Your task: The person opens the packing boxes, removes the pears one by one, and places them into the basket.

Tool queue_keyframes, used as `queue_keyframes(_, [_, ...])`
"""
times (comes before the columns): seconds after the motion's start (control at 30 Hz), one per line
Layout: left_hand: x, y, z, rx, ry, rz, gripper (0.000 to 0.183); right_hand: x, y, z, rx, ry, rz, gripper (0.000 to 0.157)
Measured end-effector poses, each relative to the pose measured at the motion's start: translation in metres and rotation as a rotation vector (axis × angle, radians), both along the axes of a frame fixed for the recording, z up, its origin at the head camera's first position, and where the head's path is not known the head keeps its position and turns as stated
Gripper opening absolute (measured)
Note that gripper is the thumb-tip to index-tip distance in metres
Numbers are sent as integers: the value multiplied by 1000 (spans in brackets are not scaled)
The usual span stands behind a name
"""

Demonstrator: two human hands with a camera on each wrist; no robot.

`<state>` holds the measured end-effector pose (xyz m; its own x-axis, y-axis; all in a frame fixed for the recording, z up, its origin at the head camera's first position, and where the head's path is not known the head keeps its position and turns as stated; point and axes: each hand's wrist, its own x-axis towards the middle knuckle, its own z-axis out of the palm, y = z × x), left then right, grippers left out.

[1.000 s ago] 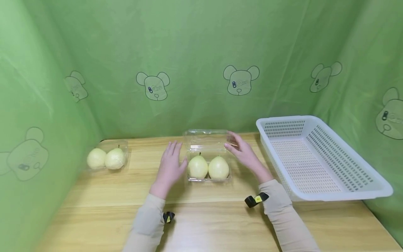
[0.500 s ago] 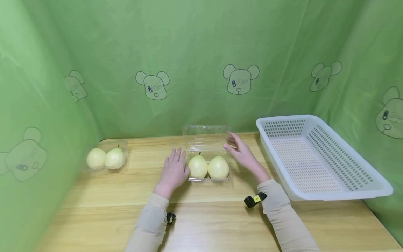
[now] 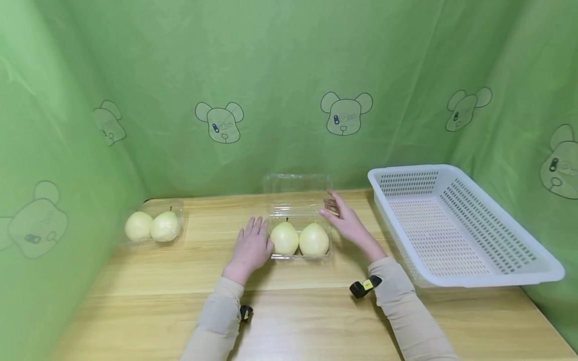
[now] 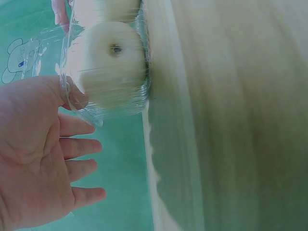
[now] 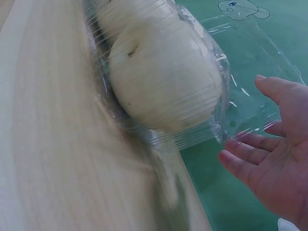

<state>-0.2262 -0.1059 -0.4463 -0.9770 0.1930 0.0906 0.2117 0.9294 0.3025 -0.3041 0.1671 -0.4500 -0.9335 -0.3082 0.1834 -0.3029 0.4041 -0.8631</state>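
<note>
A clear plastic clamshell box (image 3: 300,257) sits on the table (image 3: 298,321) in front of the person, its base holding the left pear (image 3: 284,239) and the right pear (image 3: 313,240) side by side, with the lid (image 3: 298,184) standing up at the far side. The left hand (image 3: 250,249) grasps nothing: its four fingers are straight and its thumb lies against the left end of the base. The right hand (image 3: 346,219) has its grip released too, fingers loosely spread beside the lid's right edge; whether a fingertip touches the plastic is hard to tell. The box walls look thin, ribbed and smooth, so they are probably light, bendy, a little slippery and apt to crease or crack if squeezed, while the pears should make up nearly all the weight and could bruise. The base is best supported low at both short ends, or from beneath; the lid is best taken lightly by its free edge or corners, not lifted by alone with the fruit inside. The long axis of the box runs left to right across the table, and the lid's hinge side faces away from the person. The left pear's stem points up and away.
</note>
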Motion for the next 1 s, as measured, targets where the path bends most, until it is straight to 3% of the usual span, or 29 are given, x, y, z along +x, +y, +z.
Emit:
queue_keyframes(0.3, [0,3,-2,-5,-35,20,59,-1,-1,-5,10,-41,14,82])
queue_keyframes(0.4, [1,4,0,-3,-43,28,59,7,-5,7,25,-71,21,81])
queue_keyframes(0.5, [1,5,1,-6,-39,33,59,7,-5,7,39,-81,23,82])
queue_keyframes(0.63, [2,5,1,-11,-34,34,58,-1,-3,-7,44,-60,20,84])
queue_keyframes(1.0, [2,6,-2,-6,-50,44,59,0,-3,-11,80,-96,8,86])
